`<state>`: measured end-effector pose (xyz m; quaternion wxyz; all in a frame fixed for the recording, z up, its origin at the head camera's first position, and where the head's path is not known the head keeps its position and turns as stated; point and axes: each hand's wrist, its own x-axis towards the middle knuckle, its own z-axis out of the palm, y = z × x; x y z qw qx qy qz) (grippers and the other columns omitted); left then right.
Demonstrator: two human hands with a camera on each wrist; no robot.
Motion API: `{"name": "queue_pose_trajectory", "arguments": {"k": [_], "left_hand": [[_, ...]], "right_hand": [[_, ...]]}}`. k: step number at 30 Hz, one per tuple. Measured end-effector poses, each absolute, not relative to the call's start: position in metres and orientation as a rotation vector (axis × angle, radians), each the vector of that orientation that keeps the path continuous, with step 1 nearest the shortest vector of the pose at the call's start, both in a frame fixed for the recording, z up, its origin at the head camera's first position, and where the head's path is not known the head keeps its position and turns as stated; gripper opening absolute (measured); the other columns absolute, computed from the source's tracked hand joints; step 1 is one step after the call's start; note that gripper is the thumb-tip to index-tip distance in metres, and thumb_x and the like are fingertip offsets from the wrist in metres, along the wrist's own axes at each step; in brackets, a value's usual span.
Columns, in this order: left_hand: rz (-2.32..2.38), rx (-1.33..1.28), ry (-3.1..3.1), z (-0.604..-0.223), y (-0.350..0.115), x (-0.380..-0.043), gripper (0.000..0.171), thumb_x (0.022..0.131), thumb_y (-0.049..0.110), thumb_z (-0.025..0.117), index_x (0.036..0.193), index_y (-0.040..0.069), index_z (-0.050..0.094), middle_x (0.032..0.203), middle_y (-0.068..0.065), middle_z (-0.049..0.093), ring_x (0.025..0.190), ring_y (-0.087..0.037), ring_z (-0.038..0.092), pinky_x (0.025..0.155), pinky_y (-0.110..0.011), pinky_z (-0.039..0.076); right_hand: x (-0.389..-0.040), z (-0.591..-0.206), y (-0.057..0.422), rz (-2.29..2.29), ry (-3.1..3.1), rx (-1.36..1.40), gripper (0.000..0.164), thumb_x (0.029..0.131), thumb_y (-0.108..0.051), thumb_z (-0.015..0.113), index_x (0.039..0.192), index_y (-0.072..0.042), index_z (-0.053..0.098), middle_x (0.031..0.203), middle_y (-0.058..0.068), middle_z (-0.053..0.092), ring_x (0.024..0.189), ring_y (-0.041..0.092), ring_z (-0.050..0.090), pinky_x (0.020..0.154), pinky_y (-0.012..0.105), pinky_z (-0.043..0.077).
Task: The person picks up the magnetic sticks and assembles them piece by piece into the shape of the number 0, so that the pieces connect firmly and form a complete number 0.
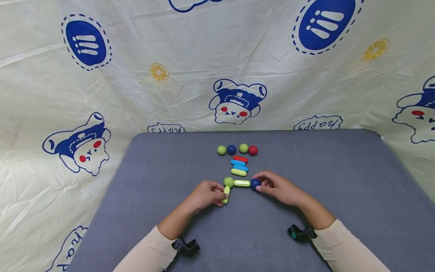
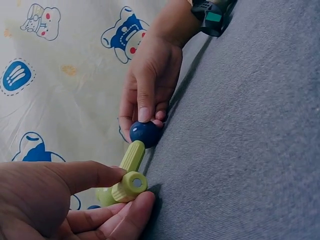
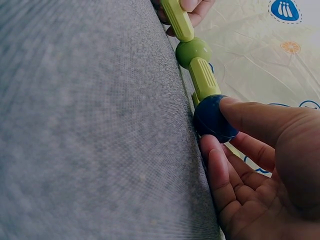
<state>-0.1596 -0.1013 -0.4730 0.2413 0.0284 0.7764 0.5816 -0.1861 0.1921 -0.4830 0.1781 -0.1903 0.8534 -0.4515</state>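
- Left hand [image 1: 205, 196]: nearly closed, thumb and fingers pinching the near rod [image 1: 226, 195], yellow-green, which points toward about half past six from the green joint ball [image 1: 229, 182].
- Right hand [image 1: 280, 187]: partly closed, thumb and fingertips gripping the navy ball [image 1: 255, 184], at three o'clock from the green joint ball.
- Between those two balls lies the cross rod [image 1: 242, 183], also yellow-green, touching both; in the head view the joined pieces form a bent chain.
- Only the left wrist view shows the near rod's free end face-on, with a silvery disc [image 2: 137, 183] at its centre; there the green joint ball is mostly hidden behind the fingers and rod.
- The right wrist view brings out the grooves along the cross rod and a seam on the navy ball, details too small in the head view.
- The head view alone lays out the loose pieces. Toward one o'clock from the green joint ball are a yellow-green loose rod [image 1: 239, 172], two blue rods [image 1: 241, 168] and a red rod [image 1: 240, 159]; farther, between twelve and one, a row of four balls [image 1: 231, 150]: green, navy, green, red.
- All rest on a grey tabletop [image 1: 163, 170].
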Motion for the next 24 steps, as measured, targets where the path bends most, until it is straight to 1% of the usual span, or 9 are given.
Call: {"name": "queue_pose_trajectory", "arguments": {"k": [8,14,24], "left_hand": [[1.580,0.099,2.135,-0.4766,-0.1020,-0.1586,0.025,0.089,0.009,0.074,0.107,-0.007,0.067,0.083,-0.005,0.073,0.062,-0.008,0.064,0.061,-0.027,0.059],[1.599,0.101,2.166,-0.4772,-0.0991,-0.1563,0.026,0.087,0.013,0.079,0.104,-0.004,0.069,0.077,-0.001,0.071,0.060,-0.009,0.062,0.058,-0.027,0.057],[1.598,0.094,2.200,-0.4795,-0.0981,-0.1556,0.026,0.085,0.015,0.080,0.101,-0.002,0.069,0.077,-0.001,0.072,0.059,-0.008,0.061,0.057,-0.026,0.056]], "right_hand": [[-0.1842,-0.4804,0.1907,-1.276,2.422,-0.530,0.036,0.099,-0.023,0.066,0.133,-0.013,0.058,0.110,0.008,0.060,0.094,0.020,0.056,0.076,0.024,0.047],[-0.1853,-0.4805,0.1915,-1.262,2.439,-0.539,0.036,0.100,-0.024,0.066,0.133,-0.012,0.059,0.111,0.008,0.060,0.095,0.020,0.056,0.077,0.025,0.048],[-0.1861,-0.4835,0.1917,-1.266,2.442,-0.561,0.035,0.100,-0.023,0.065,0.133,-0.012,0.059,0.115,0.009,0.060,0.096,0.020,0.056,0.077,0.024,0.048]]}}
